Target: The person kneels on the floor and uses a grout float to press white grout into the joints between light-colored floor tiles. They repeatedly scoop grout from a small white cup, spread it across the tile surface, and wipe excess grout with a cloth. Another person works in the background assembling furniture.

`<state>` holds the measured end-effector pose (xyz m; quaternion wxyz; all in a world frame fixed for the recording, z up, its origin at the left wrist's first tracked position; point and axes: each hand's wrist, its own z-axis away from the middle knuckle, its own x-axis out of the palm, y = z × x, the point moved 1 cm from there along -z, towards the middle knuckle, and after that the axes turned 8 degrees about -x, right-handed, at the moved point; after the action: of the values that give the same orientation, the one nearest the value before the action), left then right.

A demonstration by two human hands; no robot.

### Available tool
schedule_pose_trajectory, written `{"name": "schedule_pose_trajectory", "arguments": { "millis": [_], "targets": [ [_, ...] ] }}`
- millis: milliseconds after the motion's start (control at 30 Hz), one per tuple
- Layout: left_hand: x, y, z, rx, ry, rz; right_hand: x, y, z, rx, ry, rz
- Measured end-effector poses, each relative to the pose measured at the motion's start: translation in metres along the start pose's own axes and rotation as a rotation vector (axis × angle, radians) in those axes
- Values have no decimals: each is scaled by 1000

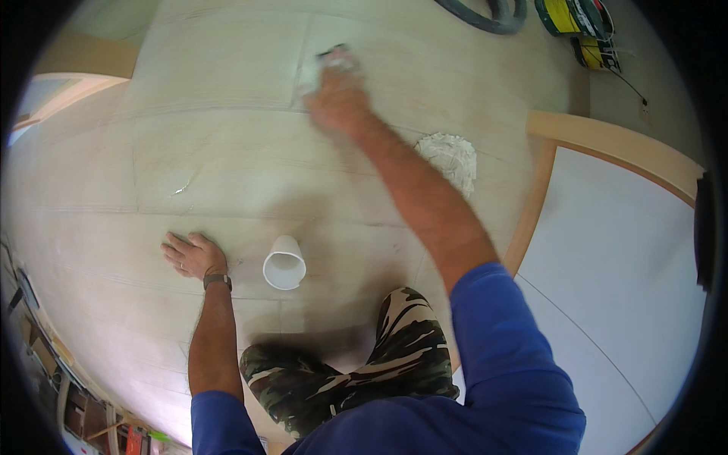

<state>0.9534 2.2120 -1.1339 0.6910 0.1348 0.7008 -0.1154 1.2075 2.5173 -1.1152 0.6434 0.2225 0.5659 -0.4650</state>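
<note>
I kneel on a pale floor with joint lines (pixel 91 174). My left hand (pixel 193 254) lies flat on it, fingers spread, left of a white plastic cup (pixel 284 250) that appears to lie on its side with its opening toward me. My right arm reaches far forward; my right hand (pixel 337 95) is closed on a small pale object with a dark edge, too blurred to make out, against the floor. A crumpled, whitish round pad or cloth (pixel 447 159) lies beside my right forearm, partly behind it.
At the right are wood-framed white panels (pixel 599 265). A grey hose (pixel 493 19) and yellow-and-dark containers (pixel 576 23) with a cord sit at the top right. A curved wooden edge (pixel 83 61) is at the upper left, assorted clutter (pixel 106 413) at the lower left.
</note>
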Motion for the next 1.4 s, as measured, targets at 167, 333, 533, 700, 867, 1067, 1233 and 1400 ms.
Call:
{"name": "schedule_pose_trajectory", "arguments": {
  "millis": [167,333,533,700,867,1067,1233,1400],
  "targets": [
    [4,-1,-2,30,13,-13,16,4,-9,5,140,-152],
    [11,-19,-10,35,54,-20,5,132,62,397,228,-282],
    [11,-1,4,15,13,-56,33,325,223,858,297,-119],
    [6,-15,-7,59,74,-86,20,321,220,514,-231,26],
    [13,-13,-22,123,99,-47,74,324,203,381,-309,218],
    [-7,4,3,-12,-52,-23,12,252,108,633,92,60],
    [-9,2,4,-9,-36,-33,18,84,-19,223,183,68],
    [-10,5,2,-8,-46,-36,19,-34,-82,-119,242,-31]
  ]
}}
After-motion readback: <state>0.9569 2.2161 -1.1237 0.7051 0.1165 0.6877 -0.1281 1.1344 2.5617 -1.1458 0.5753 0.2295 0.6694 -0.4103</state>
